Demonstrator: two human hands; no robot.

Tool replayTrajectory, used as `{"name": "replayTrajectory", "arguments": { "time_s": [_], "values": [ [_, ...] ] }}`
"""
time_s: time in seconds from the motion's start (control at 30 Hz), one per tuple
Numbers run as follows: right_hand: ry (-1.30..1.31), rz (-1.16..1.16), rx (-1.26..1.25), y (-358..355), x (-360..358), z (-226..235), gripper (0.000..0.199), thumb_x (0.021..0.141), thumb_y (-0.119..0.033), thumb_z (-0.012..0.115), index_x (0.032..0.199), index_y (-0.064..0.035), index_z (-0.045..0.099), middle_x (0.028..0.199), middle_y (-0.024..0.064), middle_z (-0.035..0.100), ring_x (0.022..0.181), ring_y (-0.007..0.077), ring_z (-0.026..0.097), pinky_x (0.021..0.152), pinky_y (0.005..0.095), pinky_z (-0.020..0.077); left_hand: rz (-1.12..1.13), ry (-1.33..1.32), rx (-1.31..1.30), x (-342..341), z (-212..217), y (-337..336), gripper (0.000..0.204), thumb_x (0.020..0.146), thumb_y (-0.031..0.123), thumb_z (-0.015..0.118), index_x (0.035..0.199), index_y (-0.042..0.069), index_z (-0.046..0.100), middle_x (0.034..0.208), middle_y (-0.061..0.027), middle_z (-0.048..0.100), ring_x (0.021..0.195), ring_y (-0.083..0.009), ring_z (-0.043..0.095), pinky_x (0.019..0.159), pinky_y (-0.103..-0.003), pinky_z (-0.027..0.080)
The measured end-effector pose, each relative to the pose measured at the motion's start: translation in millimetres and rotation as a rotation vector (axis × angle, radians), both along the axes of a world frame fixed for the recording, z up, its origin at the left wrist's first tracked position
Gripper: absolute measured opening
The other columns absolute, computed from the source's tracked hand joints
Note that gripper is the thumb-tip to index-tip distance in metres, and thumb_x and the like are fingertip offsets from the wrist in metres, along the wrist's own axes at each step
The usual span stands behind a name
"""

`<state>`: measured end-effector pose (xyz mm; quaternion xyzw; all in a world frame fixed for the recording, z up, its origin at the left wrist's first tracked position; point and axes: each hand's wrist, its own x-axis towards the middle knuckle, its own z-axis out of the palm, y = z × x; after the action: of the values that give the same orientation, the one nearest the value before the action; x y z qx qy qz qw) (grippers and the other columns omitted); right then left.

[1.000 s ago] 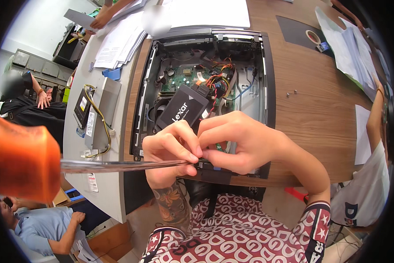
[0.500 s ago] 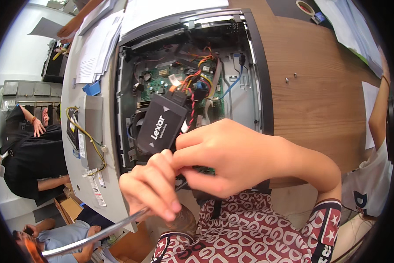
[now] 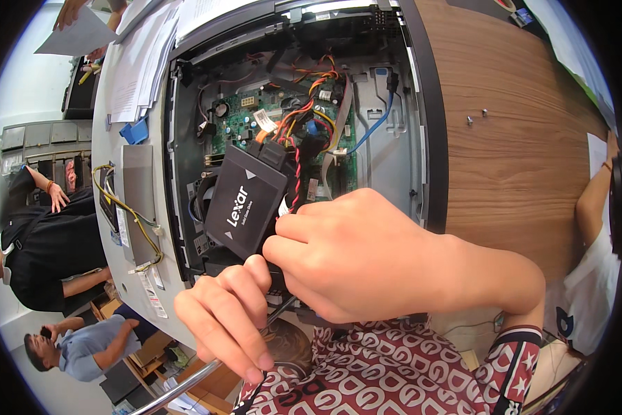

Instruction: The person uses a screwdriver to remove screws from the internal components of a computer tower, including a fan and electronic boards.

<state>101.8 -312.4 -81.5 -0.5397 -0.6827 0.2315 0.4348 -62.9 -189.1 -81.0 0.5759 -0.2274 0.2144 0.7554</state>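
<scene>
Right hand (image 3: 366, 259) covers the near edge of the open computer case (image 3: 432, 138); what its curled fingers pinch is hidden, so its grip cannot be told. Left hand (image 3: 228, 315) is closed around one metal screwdriver shaft (image 3: 186, 380), tip hidden between the hands, handle cut off. One black solid-state drive (image 3: 245, 200) lies tilted over the motherboard (image 3: 255, 117), just beside both hands. Two small screws (image 3: 477, 116) sit on the wooden worktop (image 3: 518, 159).
</scene>
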Motion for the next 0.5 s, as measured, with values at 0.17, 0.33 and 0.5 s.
{"name": "replayTrajectory", "arguments": {
  "time_s": [0.17, 0.33, 0.5],
  "values": [
    [-0.089, 0.017, 0.062, -1, -7, 13, 0.01, 0.075, -0.012, 0.064, 0.077, -0.0036, 0.061, 0.073, 0.0106, 0.063, 0.07, 0.0287, 0.067, 0.058, 0.0396, 0.0522, 0.054, 0.006, 0.023, -9, 12, -3, 0.02, 0.093, 0.02, 0.066, 0.089, 0.004, 0.077, 0.088, -0.0077, 0.073, 0.075, -0.0167, 0.051, 0.068, -0.033, 0.033],
    [-0.003, 0.024, 0.094, -2, -6, -4, 0.008, 0.08, -0.012, 0.061, 0.077, -0.0049, 0.058, 0.072, 0.0087, 0.059, 0.067, 0.0284, 0.064, 0.055, 0.0376, 0.0512, 0.254, 0.078, 0.007, -8, 1, -13, 0.014, 0.073, 0.009, 0.083, 0.08, 0.0, 0.076, 0.074, -0.0087, 0.07, 0.068, -0.019, 0.053, 0.062, -0.031, 0.04],
    [-0.045, 0.025, 0.159, -7, -16, 11, 0.006, 0.08, -0.01, 0.061, 0.08, -0.0043, 0.06, 0.074, 0.0083, 0.061, 0.066, 0.0275, 0.064, 0.056, 0.0368, 0.0513, 0.415, 0.161, 0.011, -22, 8, -27, 0.016, 0.068, 0.001, 0.081, 0.082, -0.001, 0.074, 0.075, -0.0083, 0.068, 0.072, -0.0195, 0.055, 0.066, -0.031, 0.044]
  ]
}}
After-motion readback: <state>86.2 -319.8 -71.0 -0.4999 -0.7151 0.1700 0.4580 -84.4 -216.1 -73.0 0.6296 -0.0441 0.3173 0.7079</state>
